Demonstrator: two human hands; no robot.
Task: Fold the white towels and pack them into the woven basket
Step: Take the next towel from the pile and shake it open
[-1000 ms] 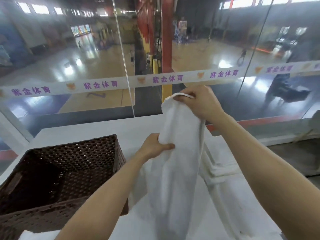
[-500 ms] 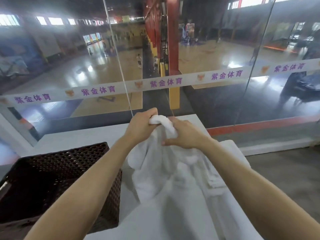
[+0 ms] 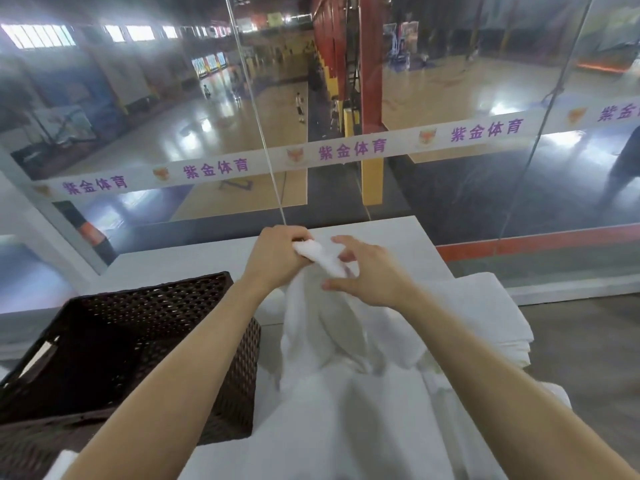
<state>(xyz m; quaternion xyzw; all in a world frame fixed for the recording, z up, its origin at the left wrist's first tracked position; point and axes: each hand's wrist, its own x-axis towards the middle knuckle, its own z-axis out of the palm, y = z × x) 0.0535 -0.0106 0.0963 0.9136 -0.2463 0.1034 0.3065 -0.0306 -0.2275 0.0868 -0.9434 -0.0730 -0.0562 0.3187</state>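
A white towel (image 3: 332,344) hangs bunched over the white table, its top end held up near the glass. My left hand (image 3: 277,259) grips that top end in a fist. My right hand (image 3: 367,271) is just right of it with fingers spread, thumb and fingertips touching the cloth loosely. The dark brown woven basket (image 3: 145,289) stands at the left, against my left forearm, and its inside looks dark with nothing white showing in it. More white towels (image 3: 485,313) lie in a low stack at the right of the table.
The white table (image 3: 173,268) ends at a glass wall (image 3: 450,188) right behind my hands, with a banner strip across it. A sports hall lies far below beyond the glass. Grey floor (image 3: 588,358) drops off to the right of the table.
The towel was held high and stretched by my right hand; both hands came together at its top end and lowered it. My right hand has now loosened and spread its fingers.
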